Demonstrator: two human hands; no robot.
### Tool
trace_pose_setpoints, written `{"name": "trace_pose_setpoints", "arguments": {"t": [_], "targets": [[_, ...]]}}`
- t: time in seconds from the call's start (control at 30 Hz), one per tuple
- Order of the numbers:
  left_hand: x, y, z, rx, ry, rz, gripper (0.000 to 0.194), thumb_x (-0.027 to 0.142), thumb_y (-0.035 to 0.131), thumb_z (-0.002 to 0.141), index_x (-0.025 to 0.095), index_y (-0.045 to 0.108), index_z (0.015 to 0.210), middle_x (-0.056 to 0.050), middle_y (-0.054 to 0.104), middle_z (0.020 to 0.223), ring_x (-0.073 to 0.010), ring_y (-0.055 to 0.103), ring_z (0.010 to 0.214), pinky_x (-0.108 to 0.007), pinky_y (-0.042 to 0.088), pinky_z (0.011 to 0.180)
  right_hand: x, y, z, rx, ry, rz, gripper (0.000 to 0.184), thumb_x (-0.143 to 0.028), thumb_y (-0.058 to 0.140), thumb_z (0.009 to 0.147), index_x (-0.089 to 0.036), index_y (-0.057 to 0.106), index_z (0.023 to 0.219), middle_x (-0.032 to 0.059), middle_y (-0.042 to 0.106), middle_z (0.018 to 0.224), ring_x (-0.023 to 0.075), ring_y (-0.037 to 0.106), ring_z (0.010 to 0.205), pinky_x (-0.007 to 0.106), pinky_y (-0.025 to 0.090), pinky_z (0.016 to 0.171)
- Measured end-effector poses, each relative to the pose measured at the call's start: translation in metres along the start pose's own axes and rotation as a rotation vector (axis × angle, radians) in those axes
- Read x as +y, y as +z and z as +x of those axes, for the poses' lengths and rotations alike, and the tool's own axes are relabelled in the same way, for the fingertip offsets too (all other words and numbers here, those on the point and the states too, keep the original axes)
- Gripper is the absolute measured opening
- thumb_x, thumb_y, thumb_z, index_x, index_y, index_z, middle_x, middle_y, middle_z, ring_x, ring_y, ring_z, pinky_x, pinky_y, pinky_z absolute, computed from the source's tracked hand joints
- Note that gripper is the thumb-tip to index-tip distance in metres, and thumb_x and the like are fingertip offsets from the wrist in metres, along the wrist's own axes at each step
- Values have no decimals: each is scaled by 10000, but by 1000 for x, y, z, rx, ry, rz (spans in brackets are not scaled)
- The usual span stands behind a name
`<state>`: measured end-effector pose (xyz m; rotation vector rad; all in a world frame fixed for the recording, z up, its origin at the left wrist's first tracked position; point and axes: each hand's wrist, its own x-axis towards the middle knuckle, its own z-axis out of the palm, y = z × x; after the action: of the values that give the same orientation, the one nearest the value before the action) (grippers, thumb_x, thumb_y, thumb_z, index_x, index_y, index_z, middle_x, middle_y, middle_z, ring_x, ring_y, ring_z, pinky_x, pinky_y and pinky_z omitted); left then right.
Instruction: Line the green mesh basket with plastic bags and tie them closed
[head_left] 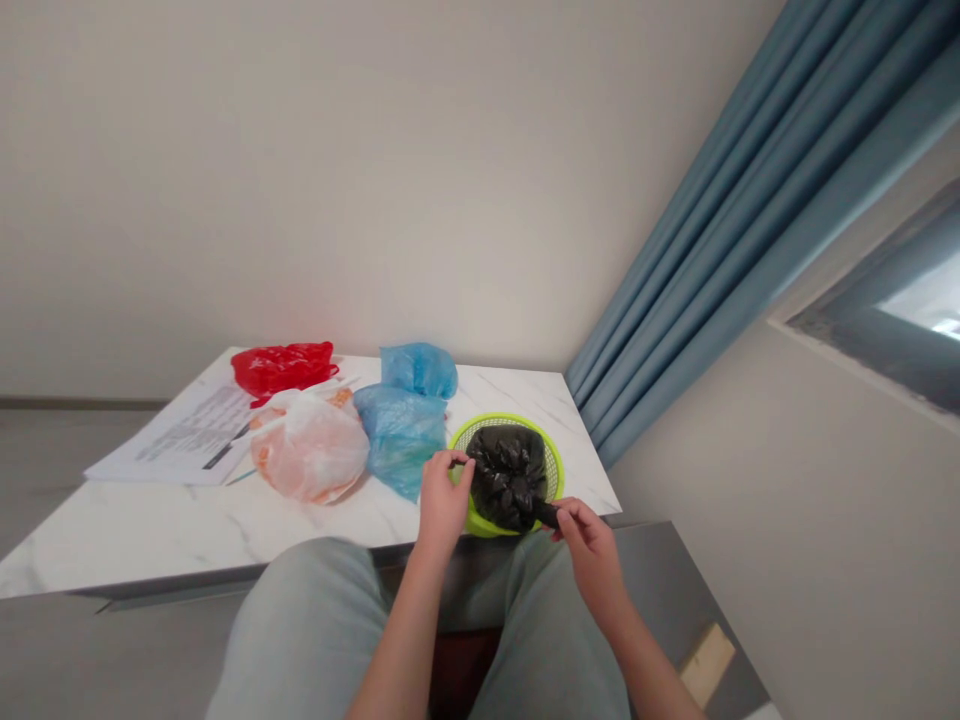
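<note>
Gripping a black bag (pixel 510 478) sitting in a green basket (pixel 551 470), both hands are pinching: the right hand (pixel 590 552) is clamped on its twisted neck, the left hand (pixel 445 505) on its edge by the rim. A red bag (pixel 281 368), blue bags (pixel 400 440) and an orange bag (pixel 309 450) are lying on the table (pixel 180 545), with no hand on them.

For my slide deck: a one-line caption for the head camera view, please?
Left hand and right hand grip a black plastic bag in a lime-green basket.

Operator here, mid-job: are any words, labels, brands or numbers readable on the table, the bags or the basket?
Nothing is readable: the printed papers carry lines of text too small and blurred to read, and the red bag, blue bag, black bag and green basket show no legible marks.
</note>
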<state>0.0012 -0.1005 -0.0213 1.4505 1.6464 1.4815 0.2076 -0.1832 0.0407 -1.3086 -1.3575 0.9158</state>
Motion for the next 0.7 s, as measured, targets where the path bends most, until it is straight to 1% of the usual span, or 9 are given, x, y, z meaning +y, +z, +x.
{"name": "trace_pose_setpoints", "arguments": {"t": [0.07, 0.13, 0.2, 0.27, 0.37, 0.47, 0.6, 0.7], "targets": [[14, -3, -5, -8, -26, -16, 154, 359, 563, 871, 217, 611, 836, -49, 662, 872, -241, 607, 872, -376, 459, 836, 1, -2, -1, 16, -8, -37, 245, -406, 579, 901, -197, 688, 835, 49, 682, 868, 180, 602, 787, 286, 492, 698], [31, -7, -12, -64, -41, -70, 126, 339, 572, 871, 224, 618, 847, -33, 667, 842, -221, 607, 791, -340, 454, 768, 2, -1, -2, 27, -11, -52, 248, -396, 578, 902, -196, 706, 829, 69, 700, 948, 199, 615, 862, 300, 499, 730], [49, -10, -18, -132, -20, -144, 93, 308, 586, 865, 231, 638, 867, -27, 674, 841, -206, 602, 748, -318, 445, 729, 3, 3, -3, 39, -1, -46, 243, -393, 584, 900, -199, 725, 861, 82, 703, 1015, 216, 619, 931, 307, 509, 747], [65, -11, -23, -201, 21, -220, 87, 278, 587, 863, 237, 662, 873, -34, 685, 863, -209, 612, 774, -314, 447, 735, 3, 10, -5, 49, 21, -19, 257, -408, 587, 897, -198, 736, 893, 93, 697, 1051, 223, 616, 964, 303, 523, 732], [82, -9, -31, -353, 78, -294, 145, 247, 548, 883, 242, 692, 873, -44, 705, 904, -221, 634, 864, -323, 464, 784, 3, 22, -5, 72, 75, 62, 299, -453, 597, 883, -190, 738, 908, 93, 688, 1056, 215, 615, 933, 290, 543, 685], [88, -4, -38, -490, 122, -293, 211, 217, 501, 904, 237, 709, 878, -50, 718, 912, -221, 643, 889, -335, 475, 824, 5, 30, -5, 136, 171, 177, 325, -483, 627, 854, -182, 734, 913, 75, 690, 987, 190, 610, 850, 281, 547, 662], [86, 0, -43, -550, 128, -247, 221, 222, 511, 904, 235, 725, 955, -67, 721, 963, -226, 646, 906, -347, 477, 846, 9, 32, -2, 232, 330, 362, 334, -491, 680, 809, -174, 739, 896, 72, 697, 939, 179, 619, 815, 268, 540, 643], [84, -2, -44, -586, 141, -182, 196, 276, 571, 888, 236, 719, 1010, -68, 704, 955, -224, 634, 870, -339, 478, 797, 12, 30, -3, 193, 354, 429, 318, -469, 711, 791, -180, 748, 918, 77, 712, 976, 187, 640, 852, 275, 548, 673]]}}
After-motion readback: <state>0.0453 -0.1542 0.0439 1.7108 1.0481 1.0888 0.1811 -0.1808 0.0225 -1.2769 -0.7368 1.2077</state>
